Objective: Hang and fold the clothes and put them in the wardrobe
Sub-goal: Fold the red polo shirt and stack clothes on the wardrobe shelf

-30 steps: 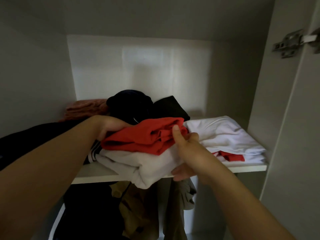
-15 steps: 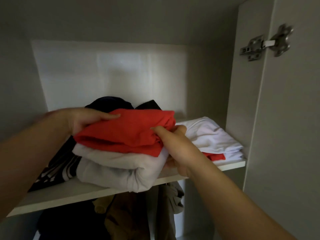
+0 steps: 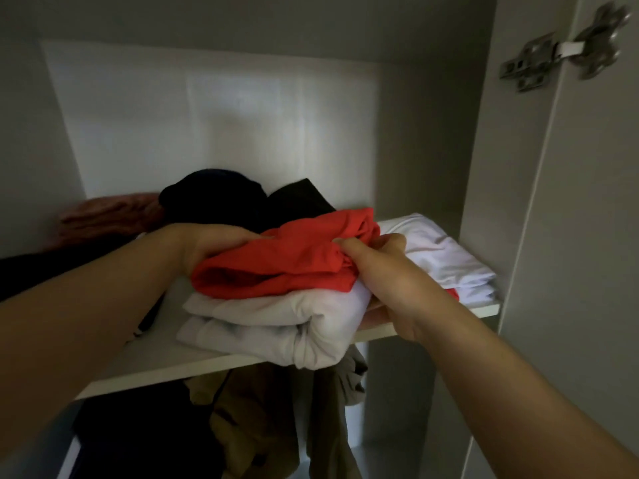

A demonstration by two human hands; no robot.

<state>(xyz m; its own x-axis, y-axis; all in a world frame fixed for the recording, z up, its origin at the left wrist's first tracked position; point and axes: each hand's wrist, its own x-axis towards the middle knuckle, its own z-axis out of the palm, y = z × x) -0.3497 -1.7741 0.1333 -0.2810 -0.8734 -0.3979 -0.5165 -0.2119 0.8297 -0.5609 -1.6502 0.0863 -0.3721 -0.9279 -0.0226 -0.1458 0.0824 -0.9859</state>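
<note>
Head view, single frame, dim light inside the wardrobe. Landmark: flat white wardrobe shelf (image 3: 166, 368). Resting on its front half is a two-piece pile, a folded red cotton garment (image 3: 287, 261) on top of a folded off-white thick garment (image 3: 276, 326). The rolled front fold of the off-white piece overhangs the shelf's front edge. The left hand (image 3: 214, 247) is clenched round the left end of the red garment, its fingers sunk into the cloth. The right hand (image 3: 373, 267) grasps the right end, thumb pinching the red folds from above; the lower fingers seem to reach under the off-white piece, though this is only partly visible. At the right end of the shelf, just beside the pile, lies a stack of folded white shirts (image 3: 446, 254) with a red edge showing beneath. Toward the back of the shelf is a heap of dark navy and black clothes (image 3: 221, 195), and at the back left a crumpled pink-brown cloth (image 3: 107, 219). Below the shelf hang olive-brown garments (image 3: 262, 409). A metal door hinge (image 3: 560, 53) sits above the shelf's right end. Judgement: the step in hand is stowing the folded pile, which is set down but not yet seated. The next move calls for pushing it back until nothing overhangs, keeping the red layer square and off the white stack, then letting go with both hands.
</note>
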